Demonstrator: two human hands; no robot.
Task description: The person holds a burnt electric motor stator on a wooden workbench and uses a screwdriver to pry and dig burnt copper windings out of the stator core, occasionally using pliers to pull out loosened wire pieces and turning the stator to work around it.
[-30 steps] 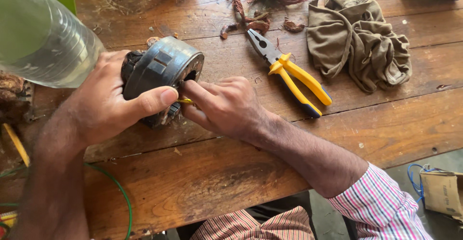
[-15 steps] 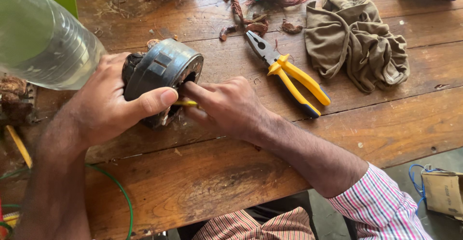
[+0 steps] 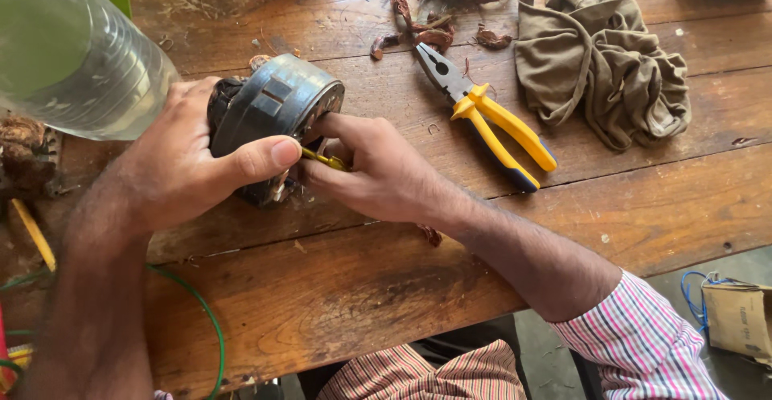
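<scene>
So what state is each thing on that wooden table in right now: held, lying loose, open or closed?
Dark round metal motor part: tilted on its side, gripped by the left hand.
Thin yellow tool: pinched in the right hand, tip at the part's opening.
Yellow-handled pliers: lying flat, untouched; whether the jaws are closed is unclear.
Olive cloth: crumpled, loose.
Clear plastic bottle: too close to tell more.

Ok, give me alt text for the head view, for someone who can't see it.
The left hand grips a grey metal motor housing on a worn wooden table, while the right hand pushes a thin yellow tool into its open end. Yellow-handled pliers, an olive rag and a clear plastic bottle lie nearby.
</scene>
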